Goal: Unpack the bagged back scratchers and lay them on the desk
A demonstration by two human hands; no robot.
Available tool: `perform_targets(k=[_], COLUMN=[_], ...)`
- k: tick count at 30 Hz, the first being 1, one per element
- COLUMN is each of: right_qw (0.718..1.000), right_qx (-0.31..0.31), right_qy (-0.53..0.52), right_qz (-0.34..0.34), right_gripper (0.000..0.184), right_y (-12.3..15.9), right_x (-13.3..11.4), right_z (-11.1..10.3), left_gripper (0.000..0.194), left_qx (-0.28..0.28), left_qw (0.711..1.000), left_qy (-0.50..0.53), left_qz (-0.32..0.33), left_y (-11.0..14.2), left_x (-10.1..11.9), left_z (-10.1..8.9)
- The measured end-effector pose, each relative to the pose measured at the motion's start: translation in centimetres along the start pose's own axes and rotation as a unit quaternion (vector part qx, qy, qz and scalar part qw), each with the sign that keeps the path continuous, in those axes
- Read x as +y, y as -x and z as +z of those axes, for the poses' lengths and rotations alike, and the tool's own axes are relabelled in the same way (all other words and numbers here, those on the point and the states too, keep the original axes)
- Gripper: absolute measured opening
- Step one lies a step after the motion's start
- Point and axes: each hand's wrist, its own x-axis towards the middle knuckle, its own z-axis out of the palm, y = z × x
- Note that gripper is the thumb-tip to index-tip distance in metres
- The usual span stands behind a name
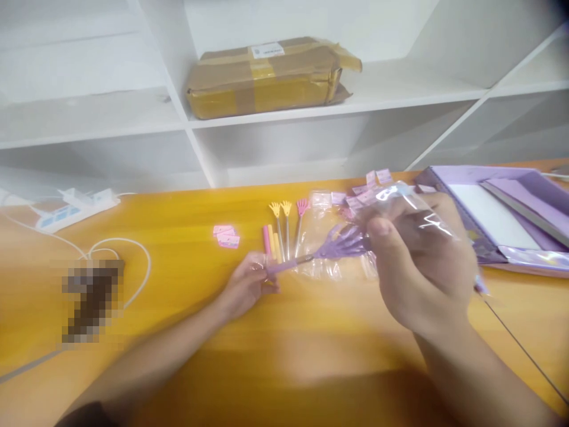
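Observation:
My left hand (249,284) pinches the handle end of a purple hand-shaped back scratcher (329,246), which lies nearly level just above the yellow table (284,356). Its claw end points right, at the mouth of a clear plastic bag (413,207). My right hand (422,267) is closed on that bag and holds it up close to the camera. Behind the scratcher lie two yellow scratchers (281,228) and a pink one (301,222), side by side on the table. More clear bags (324,267) lie under the purple scratcher.
Small pink cards (226,235) lie left of the scratchers, lilac tags (368,188) behind my right hand. An open purple box (502,213) sits at the right. A white power strip (75,207) and cable lie at the left. White shelves behind hold a taped brown parcel (271,74).

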Motion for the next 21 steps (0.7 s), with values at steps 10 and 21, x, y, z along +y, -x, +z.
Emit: perform_targets(k=[10,21], right_qw=[0.991,0.985], right_qx=[-0.079,-0.132], right_qy=[0.082,0.068], right_qz=[-0.073,-0.084], right_gripper=[0.016,0.014], right_y=[-1.9,-4.7], right_x=[-4.2,-10.2], right_z=[-0.7,1.8], left_gripper=[0.037,0.044], left_qx=[-0.138,-0.229], left_qw=[0.986,0.97], left_qy=[0.037,-0.004], left_qz=[-0.089,-0.08], left_y=[0.5,1.4], left_x=[-0.1,0.3], left_z=[-0.9,-0.7])
